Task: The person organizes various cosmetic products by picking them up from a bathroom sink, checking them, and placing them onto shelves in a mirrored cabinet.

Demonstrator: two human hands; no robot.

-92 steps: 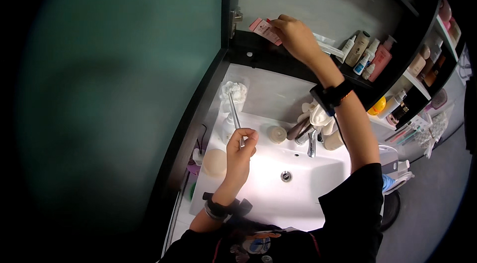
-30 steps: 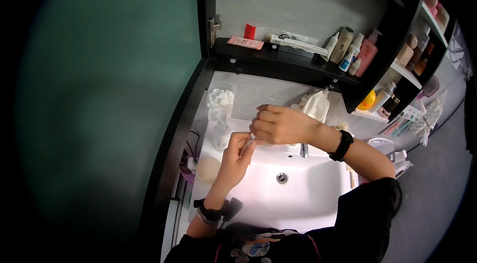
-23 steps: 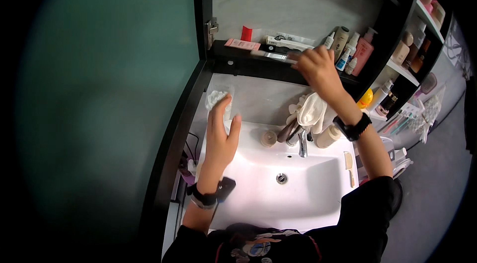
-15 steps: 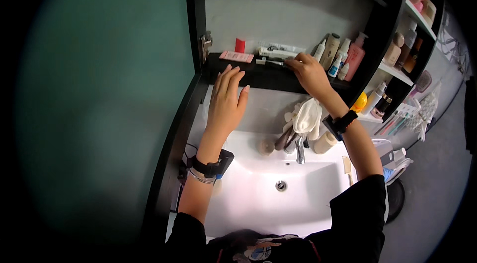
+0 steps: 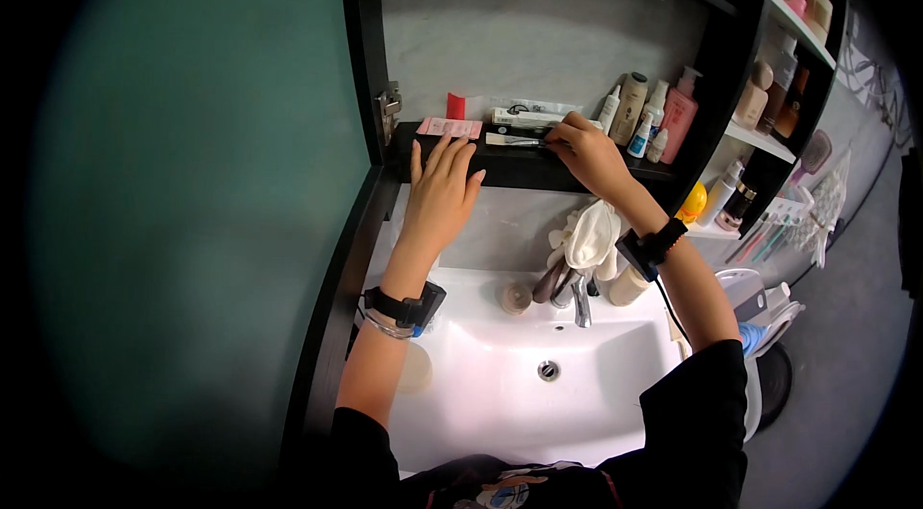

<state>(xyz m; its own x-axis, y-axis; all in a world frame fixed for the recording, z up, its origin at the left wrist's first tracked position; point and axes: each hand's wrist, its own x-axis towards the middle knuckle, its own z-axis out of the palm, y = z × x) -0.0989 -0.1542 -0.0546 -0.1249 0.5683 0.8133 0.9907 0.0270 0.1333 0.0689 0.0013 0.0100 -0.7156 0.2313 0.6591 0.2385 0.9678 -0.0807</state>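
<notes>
My right hand [image 5: 593, 158] reaches onto the black cabinet shelf, its fingers pinched on the handle of a flat brush [image 5: 519, 141] with a pale tip and a silvery collar. The brush lies level along the shelf, bristle end to the left. Behind it rests a long white box [image 5: 527, 117]. My left hand [image 5: 442, 187] is open, palm down and fingers spread, with its fingertips at the near edge of a pink flat packet [image 5: 449, 127]. Whether they touch it I cannot tell. A small red piece [image 5: 456, 105] stands behind the packet.
Several bottles, among them a pink pump bottle [image 5: 679, 115], stand at the shelf's right end. Below is a white sink [image 5: 500, 394] with a chrome faucet [image 5: 582, 302] and white cloth flowers [image 5: 591, 235]. A green cabinet door [image 5: 212, 221] fills the left side.
The view has shifted, so the shelf sits lower in the picture. My left fingertips have come closer to the pink packet. My right hand stays on the brush.
</notes>
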